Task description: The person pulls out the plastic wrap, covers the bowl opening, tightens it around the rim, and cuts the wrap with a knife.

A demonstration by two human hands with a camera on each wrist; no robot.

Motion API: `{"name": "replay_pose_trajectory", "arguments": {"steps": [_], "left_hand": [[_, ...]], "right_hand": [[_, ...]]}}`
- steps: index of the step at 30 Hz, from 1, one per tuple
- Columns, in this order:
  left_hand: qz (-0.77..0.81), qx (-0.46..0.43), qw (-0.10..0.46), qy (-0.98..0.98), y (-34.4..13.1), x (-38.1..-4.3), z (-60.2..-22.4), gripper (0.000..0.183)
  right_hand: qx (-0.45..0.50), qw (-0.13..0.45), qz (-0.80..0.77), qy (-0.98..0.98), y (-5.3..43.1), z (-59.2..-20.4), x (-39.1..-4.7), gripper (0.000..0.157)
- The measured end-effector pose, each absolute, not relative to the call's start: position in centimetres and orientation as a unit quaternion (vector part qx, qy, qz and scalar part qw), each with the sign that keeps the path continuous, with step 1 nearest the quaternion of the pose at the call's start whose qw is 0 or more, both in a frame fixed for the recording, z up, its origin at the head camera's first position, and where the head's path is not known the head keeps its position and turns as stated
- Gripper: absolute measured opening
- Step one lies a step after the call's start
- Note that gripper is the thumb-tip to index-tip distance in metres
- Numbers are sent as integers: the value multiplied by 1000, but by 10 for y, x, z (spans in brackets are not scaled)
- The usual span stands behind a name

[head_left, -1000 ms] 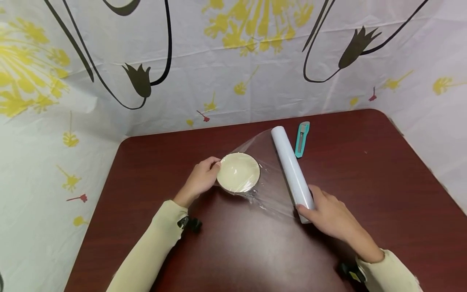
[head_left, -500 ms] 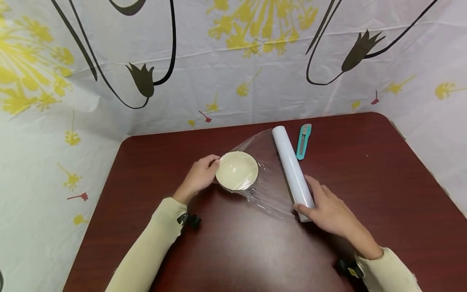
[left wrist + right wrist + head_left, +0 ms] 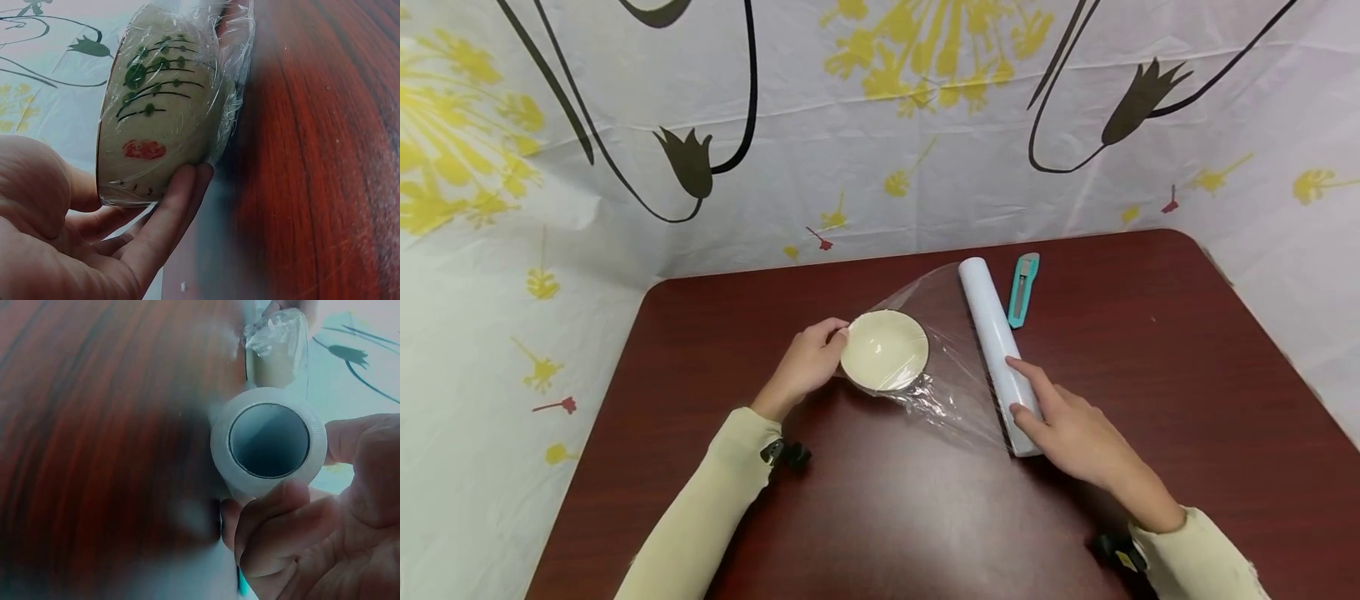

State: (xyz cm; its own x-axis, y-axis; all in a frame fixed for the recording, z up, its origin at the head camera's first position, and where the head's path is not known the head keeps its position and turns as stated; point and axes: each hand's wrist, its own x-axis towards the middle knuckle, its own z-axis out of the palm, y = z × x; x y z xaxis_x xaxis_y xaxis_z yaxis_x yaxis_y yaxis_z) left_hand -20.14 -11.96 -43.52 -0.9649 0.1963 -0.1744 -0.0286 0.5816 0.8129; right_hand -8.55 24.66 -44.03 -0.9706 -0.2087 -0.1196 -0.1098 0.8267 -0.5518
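Note:
A cream bowl (image 3: 885, 352) stands on the table with clear plastic wrap (image 3: 955, 396) stretched over it. My left hand (image 3: 805, 362) grips the bowl's left side, thumb at the rim and fingers underneath. Green and red painted marks show on the bowl's wrapped outer wall (image 3: 162, 106) in the left wrist view. From the bowl the film runs right to a white roll of plastic wrap (image 3: 996, 342). My right hand (image 3: 1086, 437) holds the roll's near end, with thumb and index finger on top. In the right wrist view, the hollow end of the roll (image 3: 219, 447) faces the camera, curled fingers against its side.
A teal utility knife (image 3: 1023, 292) lies just right of the roll's far end. The dark red table (image 3: 880, 517) meets a white patterned sheet (image 3: 865, 183) along its back edge. Each wrist wears a small black camera (image 3: 793, 455).
The bowl and my left hand have shifted slightly left. On the roll, my right index finger has moved from the far side onto the top, and the thumb has slid up.

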Motion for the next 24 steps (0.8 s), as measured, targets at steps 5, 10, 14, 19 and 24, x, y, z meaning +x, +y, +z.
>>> {"name": "replay_pose_trajectory", "arguments": {"steps": [5, 10, 14, 19, 24], "left_hand": [[453, 44, 124, 882, -124, -202, -435, 38], [466, 36, 137, 873, -127, -201, -434, 39], [483, 30, 149, 862, -129, -200, -434, 39], [496, 31, 159, 853, -130, -200, -434, 39], [504, 25, 162, 848, -128, -198, -434, 40]], "right_hand": [[-73, 84, -266, 958, 239, -441, -86, 69], [-78, 83, -260, 959, 237, -441, -87, 68], [-93, 95, -259, 957, 241, -436, -89, 68], [-110, 88, -254, 957, 249, -423, -104, 65], [-104, 69, -234, 964, 269, -408, -150, 52]]}}
